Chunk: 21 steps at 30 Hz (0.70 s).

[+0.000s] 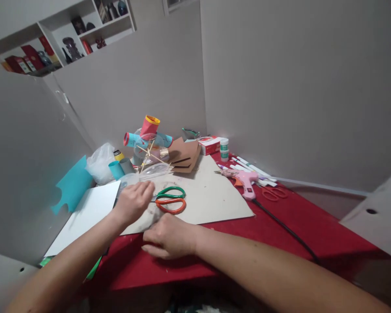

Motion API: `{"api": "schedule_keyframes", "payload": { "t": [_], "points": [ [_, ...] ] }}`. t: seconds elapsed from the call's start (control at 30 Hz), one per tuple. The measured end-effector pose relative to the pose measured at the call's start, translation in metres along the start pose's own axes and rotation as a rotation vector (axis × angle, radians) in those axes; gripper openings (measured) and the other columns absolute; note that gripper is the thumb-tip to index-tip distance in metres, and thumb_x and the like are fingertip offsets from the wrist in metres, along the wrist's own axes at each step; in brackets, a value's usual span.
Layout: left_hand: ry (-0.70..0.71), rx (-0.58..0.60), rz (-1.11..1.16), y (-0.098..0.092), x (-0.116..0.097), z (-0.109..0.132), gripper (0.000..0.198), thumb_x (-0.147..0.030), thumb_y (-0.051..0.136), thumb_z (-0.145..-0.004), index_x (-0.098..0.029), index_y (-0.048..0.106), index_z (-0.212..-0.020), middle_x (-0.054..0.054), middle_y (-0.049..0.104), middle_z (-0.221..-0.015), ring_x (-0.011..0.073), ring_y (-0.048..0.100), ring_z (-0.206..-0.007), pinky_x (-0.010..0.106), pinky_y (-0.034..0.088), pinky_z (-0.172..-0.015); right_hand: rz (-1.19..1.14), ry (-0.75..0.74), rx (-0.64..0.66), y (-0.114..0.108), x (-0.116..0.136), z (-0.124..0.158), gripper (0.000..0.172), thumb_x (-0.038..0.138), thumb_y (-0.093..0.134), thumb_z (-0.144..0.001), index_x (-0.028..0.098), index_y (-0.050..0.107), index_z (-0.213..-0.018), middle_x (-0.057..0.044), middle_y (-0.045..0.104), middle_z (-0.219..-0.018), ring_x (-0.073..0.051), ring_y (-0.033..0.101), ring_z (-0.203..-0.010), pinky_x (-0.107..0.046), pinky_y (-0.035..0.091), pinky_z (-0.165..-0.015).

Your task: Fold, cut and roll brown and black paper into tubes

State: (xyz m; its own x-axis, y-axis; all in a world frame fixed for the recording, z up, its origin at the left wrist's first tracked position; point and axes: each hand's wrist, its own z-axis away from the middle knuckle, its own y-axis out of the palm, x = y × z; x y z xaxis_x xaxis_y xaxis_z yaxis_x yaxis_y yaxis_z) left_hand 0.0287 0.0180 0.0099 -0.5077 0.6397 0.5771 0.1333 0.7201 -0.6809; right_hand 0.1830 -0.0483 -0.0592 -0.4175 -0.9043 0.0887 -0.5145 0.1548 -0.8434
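My left hand (pixel 135 202) is over the left part of a cream board (pixel 215 195), its fingers closed together; what is in them, if anything, is hidden. Just right of it, scissors (pixel 171 200) with one green and one orange handle lie on the board, their blades partly hidden behind the hand. At the board's front edge my right hand (pixel 171 237) is curled, with knuckles up. A crumpled whitish cloth-like piece (pixel 149 218) shows between both hands, against the right fingers. Whether the right fingers grip it or something under it is hidden.
A pink glue gun (pixel 246 180) lies at the right, its black cord crossing the red tablecloth (pixel 280 226). Behind it are markers (pixel 252 167) and red scissors (pixel 273 192). Paper tubes (pixel 150 126), sticks, brown cardboard (pixel 185 154) and a plastic bag (pixel 101 165) crowd the back.
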Motion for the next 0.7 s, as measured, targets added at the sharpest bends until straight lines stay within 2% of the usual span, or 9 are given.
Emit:
{"api": "schedule_keyframes", "payload": {
  "t": [0.07, 0.1, 0.13, 0.2, 0.27, 0.33, 0.4, 0.5, 0.7],
  "points": [
    [0.085, 0.023, 0.067, 0.014, -0.018, -0.033, 0.024, -0.016, 0.045, -0.094, -0.014, 0.062, -0.111, 0.013, 0.071, -0.107, 0.0226, 0.068, -0.092, 0.032, 0.052, -0.072, 0.006, 0.015, 0.045, 0.002, 0.000, 0.000, 0.029, 0.038, 0.050, -0.091, 0.020, 0.064, -0.074, -0.001, 0.070, -0.066, -0.016, 0.061, -0.058, -0.028, 0.032, -0.050],
    [0.104, 0.095, 0.112, 0.023, -0.026, -0.050, 0.025, -0.015, 0.044, -0.094, -0.013, 0.061, -0.111, 0.014, 0.070, -0.109, 0.0233, 0.068, -0.092, 0.033, 0.052, -0.072, 0.011, 0.019, 0.059, 0.001, -0.002, 0.000, 0.029, 0.038, 0.050, -0.091, 0.020, 0.064, -0.074, -0.001, 0.071, -0.067, -0.016, 0.061, -0.058, -0.028, 0.032, -0.050],
    [0.106, 0.167, 0.162, 0.033, -0.033, -0.067, 0.026, -0.014, 0.043, -0.094, -0.012, 0.062, -0.111, 0.014, 0.070, -0.108, 0.0242, 0.068, -0.092, 0.034, 0.053, -0.073, 0.020, 0.019, 0.068, 0.000, -0.004, 0.000, 0.029, 0.038, 0.050, -0.092, 0.019, 0.064, -0.075, -0.001, 0.071, -0.068, -0.016, 0.061, -0.059, -0.028, 0.032, -0.051],
    [0.096, 0.189, 0.189, 0.052, -0.044, -0.097, 0.030, -0.011, 0.042, -0.093, -0.012, 0.060, -0.117, 0.014, 0.071, -0.105, 0.0240, 0.068, -0.093, 0.034, 0.053, -0.074, 0.051, 0.017, 0.080, -0.004, -0.010, 0.000, 0.029, 0.038, 0.049, -0.092, 0.019, 0.065, -0.077, -0.001, 0.072, -0.069, -0.016, 0.062, -0.061, -0.028, 0.033, -0.052],
    [0.040, 0.205, 0.195, 0.069, -0.049, -0.117, 0.037, -0.008, 0.045, -0.090, -0.012, 0.055, -0.126, 0.017, 0.067, -0.118, 0.0248, 0.066, -0.100, 0.034, 0.053, -0.077, 0.079, 0.040, 0.093, -0.009, -0.016, 0.000, 0.028, 0.039, 0.050, -0.091, 0.018, 0.065, -0.079, -0.003, 0.072, -0.071, -0.017, 0.063, -0.062, -0.028, 0.033, -0.053],
    [-0.036, 0.229, 0.200, 0.080, -0.050, -0.121, 0.047, -0.011, 0.046, -0.090, -0.014, 0.047, -0.136, 0.018, 0.059, -0.132, 0.0247, 0.064, -0.107, 0.033, 0.053, -0.079, 0.078, 0.089, 0.105, -0.014, -0.019, 0.001, 0.027, 0.037, 0.052, -0.091, 0.017, 0.065, -0.078, -0.005, 0.072, -0.070, -0.018, 0.063, -0.062, -0.028, 0.033, -0.054],
    [-0.090, 0.257, 0.220, 0.083, -0.046, -0.109, 0.053, -0.018, 0.048, -0.090, -0.017, 0.039, -0.143, 0.015, 0.052, -0.141, 0.0229, 0.061, -0.114, 0.032, 0.052, -0.085, 0.049, 0.137, 0.116, -0.018, -0.020, 0.002, 0.024, 0.034, 0.054, -0.090, 0.017, 0.065, -0.077, -0.005, 0.071, -0.069, -0.017, 0.063, -0.062, -0.028, 0.032, -0.055],
    [-0.215, 0.323, 0.283, 0.072, -0.036, -0.070, 0.056, -0.026, 0.052, -0.090, -0.022, 0.036, -0.144, 0.009, 0.052, -0.142, 0.0202, 0.055, -0.121, 0.029, 0.047, -0.095, 0.001, 0.172, 0.136, -0.022, -0.016, 0.003, 0.022, 0.032, 0.054, -0.089, 0.017, 0.065, -0.076, -0.005, 0.071, -0.068, -0.017, 0.062, -0.061, -0.028, 0.028, -0.055],
    [-0.449, 0.521, 0.125, 0.054, 0.008, 0.014, 0.031, -0.025, 0.047, -0.092, -0.013, 0.058, -0.118, 0.017, 0.065, -0.111, 0.0293, 0.059, -0.105, 0.040, 0.050, -0.086, -0.084, 0.186, 0.212, -0.024, -0.007, 0.002, 0.025, 0.033, 0.052, -0.091, 0.017, 0.065, -0.077, -0.006, 0.073, -0.074, -0.018, 0.063, -0.064, -0.027, 0.029, -0.055]
  ]
}}
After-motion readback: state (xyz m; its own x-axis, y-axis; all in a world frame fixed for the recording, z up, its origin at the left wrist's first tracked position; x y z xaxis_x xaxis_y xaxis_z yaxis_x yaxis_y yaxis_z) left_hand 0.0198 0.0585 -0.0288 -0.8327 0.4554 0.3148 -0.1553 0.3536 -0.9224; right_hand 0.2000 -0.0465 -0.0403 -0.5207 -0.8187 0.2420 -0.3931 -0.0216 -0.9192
